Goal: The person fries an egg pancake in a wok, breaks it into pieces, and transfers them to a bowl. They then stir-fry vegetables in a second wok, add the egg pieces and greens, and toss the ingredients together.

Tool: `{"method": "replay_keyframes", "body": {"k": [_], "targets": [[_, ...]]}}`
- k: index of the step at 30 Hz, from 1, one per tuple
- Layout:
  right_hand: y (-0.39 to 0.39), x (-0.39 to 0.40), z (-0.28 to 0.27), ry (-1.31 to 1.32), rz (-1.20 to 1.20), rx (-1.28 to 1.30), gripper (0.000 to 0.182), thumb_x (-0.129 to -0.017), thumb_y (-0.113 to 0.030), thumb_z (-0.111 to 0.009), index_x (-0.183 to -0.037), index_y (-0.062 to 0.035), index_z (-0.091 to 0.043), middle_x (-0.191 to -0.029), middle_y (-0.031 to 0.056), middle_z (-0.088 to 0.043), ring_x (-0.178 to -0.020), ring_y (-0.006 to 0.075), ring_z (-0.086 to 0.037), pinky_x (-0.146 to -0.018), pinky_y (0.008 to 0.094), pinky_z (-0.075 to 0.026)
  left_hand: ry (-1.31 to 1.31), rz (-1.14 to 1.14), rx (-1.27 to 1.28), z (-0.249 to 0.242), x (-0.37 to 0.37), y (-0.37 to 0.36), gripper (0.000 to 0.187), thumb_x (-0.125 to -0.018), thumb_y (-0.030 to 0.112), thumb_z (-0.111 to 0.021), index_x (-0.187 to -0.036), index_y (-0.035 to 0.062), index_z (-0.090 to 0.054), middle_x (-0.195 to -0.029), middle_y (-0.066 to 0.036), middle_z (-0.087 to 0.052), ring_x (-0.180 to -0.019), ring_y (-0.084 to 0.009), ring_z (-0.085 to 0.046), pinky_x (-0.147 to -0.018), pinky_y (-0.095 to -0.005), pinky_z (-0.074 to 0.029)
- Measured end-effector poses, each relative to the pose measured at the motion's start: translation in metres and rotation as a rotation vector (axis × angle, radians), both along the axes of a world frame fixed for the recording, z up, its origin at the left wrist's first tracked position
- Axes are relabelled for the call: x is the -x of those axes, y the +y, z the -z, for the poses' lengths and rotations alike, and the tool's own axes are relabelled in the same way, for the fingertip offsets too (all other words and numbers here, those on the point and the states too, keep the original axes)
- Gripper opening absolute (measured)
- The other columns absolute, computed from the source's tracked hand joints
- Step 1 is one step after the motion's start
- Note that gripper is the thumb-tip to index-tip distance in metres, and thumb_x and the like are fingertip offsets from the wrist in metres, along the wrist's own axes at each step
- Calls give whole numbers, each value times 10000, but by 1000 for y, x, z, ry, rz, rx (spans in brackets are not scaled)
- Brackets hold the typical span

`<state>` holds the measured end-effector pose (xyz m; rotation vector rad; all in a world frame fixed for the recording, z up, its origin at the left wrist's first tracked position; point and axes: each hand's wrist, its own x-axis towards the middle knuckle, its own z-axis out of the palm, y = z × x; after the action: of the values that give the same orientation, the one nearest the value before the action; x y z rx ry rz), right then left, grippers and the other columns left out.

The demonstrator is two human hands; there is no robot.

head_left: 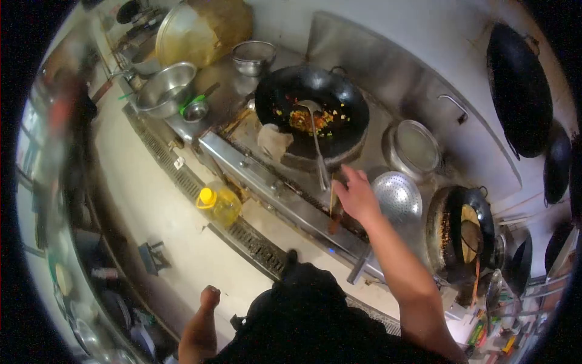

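Observation:
My right hand (357,193) is over the front of the stove, its fingers apart and nothing seen in its grip. Just left of its fingertips is the handle of a metal ladle (317,142), whose head rests in a large black wok (348,109). Chopped yellow and red food (303,121) lies in the bottom of that wok. Between ladle handle and thumb shows a thin yellowish stick (332,197), too blurred to name. Low over the floor, my left hand (210,296) hangs closed in a fist, with nothing visible sticking out of it.
A crumpled cloth (274,142) sits at the wok's near left edge. Right of my hand lie a perforated strainer (397,197), a metal pot (414,147) and a second wok (445,233). A yellow-capped oil jug (219,205) stands below the counter. Steel bowls (165,91) are farther left.

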<state>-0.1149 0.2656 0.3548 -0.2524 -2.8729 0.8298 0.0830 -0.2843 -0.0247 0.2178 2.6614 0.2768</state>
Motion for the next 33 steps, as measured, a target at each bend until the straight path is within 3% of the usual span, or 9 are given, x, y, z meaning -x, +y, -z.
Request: {"method": "replay_keyframes", "body": {"k": [8, 13, 15, 19, 24, 26, 27, 32, 33], "targets": [[-11, 118, 33, -571, 161, 407, 615, -761, -154, -564, -1308, -62, -301, -1043, 229, -556, -820, 310, -598, -729, 375, -468, 77, -49, -195, -65, 136, 54, 106, -748, 162, -545, -732, 63, -581, -863, -128, -613, -815, -289, -589, -693, -373, -487], [4, 107, 90, -20, 92, 91, 657, -770, -88, -526, -1356, -113, -230, -886, 171, -602, -569, 255, -598, -531, 371, -488, 108, -269, -597, -56, 199, 16, 76, -616, 101, -596, -655, 68, -540, -675, -97, -571, -737, -288, -570, -624, -391, -478], [-28, 107, 44, -211, 458, 692, 683, -756, -22, -484, -1373, -104, -203, -676, 84, -535, -405, 165, -475, -379, 307, -408, -29, -167, -267, -41, 226, -13, 117, -671, 166, -599, -716, 60, -579, -772, -133, -609, -778, -317, -581, -698, -391, -479], [-61, 128, 39, -164, 652, 784, 698, -745, 8, -465, -1379, -127, -207, -602, 52, -506, -377, 136, -439, -354, 285, -383, -296, -334, -111, -69, 300, -27, 232, -715, 262, -577, -773, 39, -600, -868, -161, -625, -828, -339, -585, -773, -373, -469], [-81, 141, 13, -379, 377, 936, 663, -780, -8, -471, -1378, -142, -216, -563, 42, -479, -395, 125, -463, -358, 259, -372, 62, 411, -86, -39, 428, -48, 122, -674, 186, -611, -712, 72, -591, -767, -124, -601, -758, -304, -576, -679, -393, -476], [-103, 129, -26, -459, 346, 828, 658, -779, 0, -472, -1374, -133, -224, -564, 26, -481, -405, 121, -476, -373, 261, -386, 100, 404, -236, -42, 469, -43, 106, -632, 161, -635, -682, 82, -584, -739, -110, -581, -745, -287, -567, -636, -391, -471], [-111, 116, -37, -462, 376, 887, 652, -762, 5, -473, -1363, -132, -260, -570, 40, -496, -398, 117, -471, -377, 262, -387, -191, -156, -749, 17, 479, -61, 134, -606, 153, -664, -684, 75, -588, -752, -115, -586, -759, -291, -568, -645, -380, -473], [-118, 119, -25, -515, 484, 778, 639, -747, 1, -477, -1349, -106, -294, -573, 51, -507, -386, 112, -466, -383, 259, -392, -161, -8, -458, 13, 497, -51, 127, -696, 180, -604, -767, 75, -607, -757, -137, -605, -763, -295, -594, -677, -380, -485], [-113, 131, -3, -448, 528, 636, 634, -745, 3, -475, -1346, -89, -294, -574, 52, -508, -388, 112, -472, -383, 253, -394, -74, 409, -214, -2, 499, -50, 161, -710, 202, -595, -792, 64, -605, -771, -145, -612, -766, -303, -597, -688, -380, -484]]}}
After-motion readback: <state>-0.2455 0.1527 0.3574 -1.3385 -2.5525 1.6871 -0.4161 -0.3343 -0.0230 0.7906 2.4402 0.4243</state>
